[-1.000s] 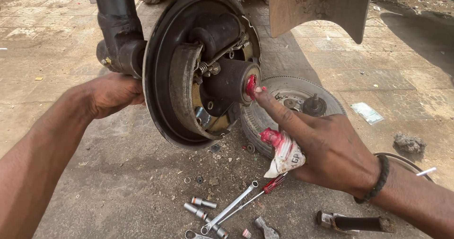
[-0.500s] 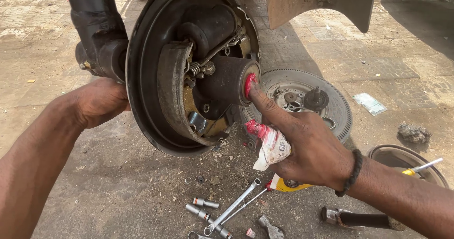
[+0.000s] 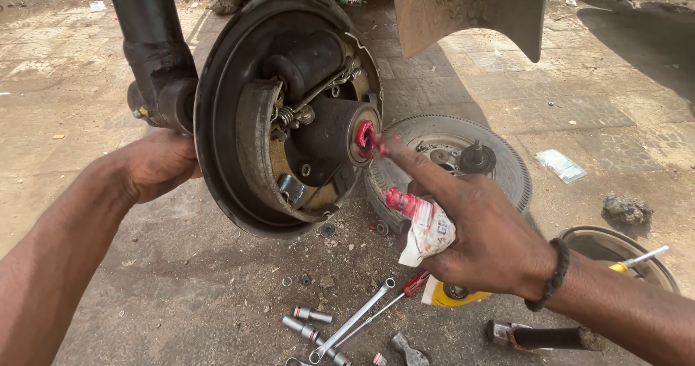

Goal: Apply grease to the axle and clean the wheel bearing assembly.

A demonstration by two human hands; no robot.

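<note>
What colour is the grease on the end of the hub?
Bright red, smeared on the hub end by the right hand; head view.

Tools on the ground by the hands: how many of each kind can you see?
Wrenches: 1
Screwdrivers: 2, one with a red handle, one yellow
Sockets: 2 plain to see
Hammers: 1
Total: 6
Small bits at the bottom edge are too cut off to name.

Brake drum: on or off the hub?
Off. The brake shoes and springs on the backing plate are exposed.
</note>
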